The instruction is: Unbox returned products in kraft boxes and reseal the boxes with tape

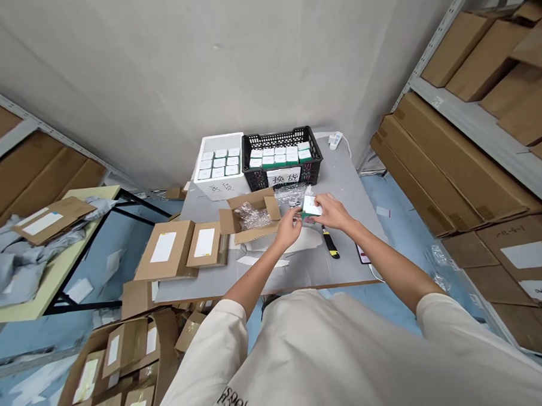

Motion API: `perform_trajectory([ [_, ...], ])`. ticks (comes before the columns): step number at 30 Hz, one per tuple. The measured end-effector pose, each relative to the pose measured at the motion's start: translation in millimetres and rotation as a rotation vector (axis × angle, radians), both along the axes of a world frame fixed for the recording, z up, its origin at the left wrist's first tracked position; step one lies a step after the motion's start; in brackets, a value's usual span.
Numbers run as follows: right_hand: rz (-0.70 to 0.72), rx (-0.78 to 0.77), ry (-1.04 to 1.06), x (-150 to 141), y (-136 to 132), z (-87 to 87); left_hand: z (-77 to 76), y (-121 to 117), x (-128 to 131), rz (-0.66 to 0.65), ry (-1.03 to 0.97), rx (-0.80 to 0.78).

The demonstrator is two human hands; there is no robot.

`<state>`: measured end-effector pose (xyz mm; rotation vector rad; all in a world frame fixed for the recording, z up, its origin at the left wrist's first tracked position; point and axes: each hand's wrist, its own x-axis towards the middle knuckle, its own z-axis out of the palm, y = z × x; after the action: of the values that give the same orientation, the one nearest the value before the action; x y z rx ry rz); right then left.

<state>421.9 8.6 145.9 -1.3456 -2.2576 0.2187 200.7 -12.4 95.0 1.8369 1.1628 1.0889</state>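
Note:
Between my two hands, above the grey table, is a small white and green box [312, 205]. My right hand [332, 211] grips it from the right and top. My left hand [290, 227] has its fingertips at the box's left edge; how firmly they press cannot be made out. Left of my hands stands an open cardboard box [259, 230] with crumpled clear bubble wrap [252, 217] inside. A black and yellow utility knife [330, 243] lies on the table below my right hand.
Behind stand a white foam box [223, 187] and a black crate [316, 165], both holding several white and green boxes. Taped cartons [165, 248] sit at the table's left. A phone [362, 254] lies near the right edge. Shelves of cartons flank both sides.

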Motion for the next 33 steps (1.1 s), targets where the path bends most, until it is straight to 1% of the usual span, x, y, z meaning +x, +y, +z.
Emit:
perform_trajectory([
  [4,0.016,0.074,0.026,-34,29,30.0,31.6,23,-30,0.041,-0.012,0.083],
  [8,0.024,0.129,0.052,-82,59,54.0,62.6,47,-73,0.074,-0.01,0.125],
  [10,0.032,0.15,0.062,-110,76,62.8,73.3,60,-99,0.088,-0.015,0.131],
  [12,0.047,0.166,0.069,-141,94,69.7,78.2,74,-127,0.106,-0.024,0.138],
  [15,0.075,0.179,0.085,-192,125,77.2,73.7,98,-176,0.146,-0.04,0.137],
  [18,0.086,0.164,0.113,-247,156,79.8,59.6,122,-231,0.213,-0.047,0.123],
  [22,0.08,0.117,0.175,-317,194,75.1,36.0,145,-302,0.301,-0.018,0.087],
  [24,0.103,0.098,0.182,-349,208,70.8,24.9,154,-331,0.332,-0.008,0.044],
  [26,0.139,0.101,0.175,-377,221,66.2,16.9,164,-353,0.363,-0.045,-0.006],
  [28,0.179,0.124,0.161,-402,232,61.3,14.4,176,-370,0.403,-0.135,-0.058],
  [29,0.199,0.14,0.152,-413,237,58.5,15.7,182,-377,0.422,-0.195,-0.083],
  [31,0.242,0.172,0.134,-434,250,51.6,22.6,197,-389,0.441,-0.324,-0.133],
  [33,0.281,0.202,0.113,-451,265,42.6,32.7,215,-400,0.416,-0.456,-0.188],
])
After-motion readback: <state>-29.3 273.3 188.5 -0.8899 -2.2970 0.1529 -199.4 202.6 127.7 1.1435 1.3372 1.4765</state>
